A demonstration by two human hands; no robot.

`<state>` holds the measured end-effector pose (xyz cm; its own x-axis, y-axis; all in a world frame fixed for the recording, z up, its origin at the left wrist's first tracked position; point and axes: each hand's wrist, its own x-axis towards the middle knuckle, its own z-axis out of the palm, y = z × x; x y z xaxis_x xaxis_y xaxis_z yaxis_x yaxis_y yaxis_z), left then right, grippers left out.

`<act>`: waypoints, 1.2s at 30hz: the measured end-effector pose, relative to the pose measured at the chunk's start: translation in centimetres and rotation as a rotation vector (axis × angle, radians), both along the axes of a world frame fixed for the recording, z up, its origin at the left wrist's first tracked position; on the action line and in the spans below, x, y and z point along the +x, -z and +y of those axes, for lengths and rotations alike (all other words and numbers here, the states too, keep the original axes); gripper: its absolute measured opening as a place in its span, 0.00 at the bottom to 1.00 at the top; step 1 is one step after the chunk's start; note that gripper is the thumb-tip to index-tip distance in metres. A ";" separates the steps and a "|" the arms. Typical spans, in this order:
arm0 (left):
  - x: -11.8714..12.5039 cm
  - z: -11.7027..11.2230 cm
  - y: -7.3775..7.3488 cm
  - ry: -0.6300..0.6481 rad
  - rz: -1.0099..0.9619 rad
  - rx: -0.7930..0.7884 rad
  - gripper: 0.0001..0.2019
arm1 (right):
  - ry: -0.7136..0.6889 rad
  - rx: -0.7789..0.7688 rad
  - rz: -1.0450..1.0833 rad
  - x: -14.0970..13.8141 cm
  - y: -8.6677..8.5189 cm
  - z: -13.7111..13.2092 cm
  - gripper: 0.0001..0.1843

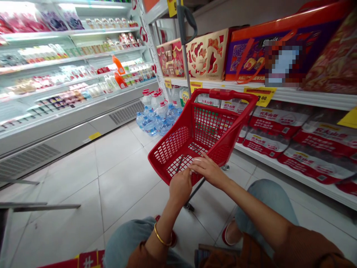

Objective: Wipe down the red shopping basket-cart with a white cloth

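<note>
A small red plastic shopping cart stands right in front of me, its handle bar on the far side. My left hand is curled into a fist at the cart's near rim; what it holds, if anything, is hidden. Over the same rim lies my right hand, fingers stretched forward and its thumb side touching the left hand. A small whitish bit shows where the hands meet, too small to name. Through the basket's grid a thin dark bar is visible.
An open refrigerated display case runs along the left. Large bottles of water stand on the floor behind the cart. To the right, a shelf holds gift boxes above shrink-wrapped bottle packs. Metal legs jut in at lower left.
</note>
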<state>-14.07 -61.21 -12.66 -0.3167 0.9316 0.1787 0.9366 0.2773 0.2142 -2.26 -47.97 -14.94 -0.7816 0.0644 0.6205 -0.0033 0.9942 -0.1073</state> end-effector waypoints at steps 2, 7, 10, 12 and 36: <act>-0.1 -0.1 0.1 0.002 0.003 0.025 0.14 | 0.003 0.019 -0.015 0.2 -0.1 0.7 0.16; -0.5 -0.3 0.6 0.012 0.013 0.041 0.15 | 0.065 0.011 -0.025 1.0 -0.2 2.5 0.15; -0.7 -0.5 0.7 0.026 0.025 0.048 0.15 | 0.102 -0.006 -0.030 1.6 -0.3 3.7 0.15; -0.8 -0.7 0.8 0.053 0.035 0.060 0.15 | 0.109 -0.003 -0.038 2.0 -0.5 4.3 0.15; -2.4 -3.5 0.8 0.089 0.123 0.147 0.16 | 0.034 0.047 -0.025 0.1 -1.2 -1.4 0.16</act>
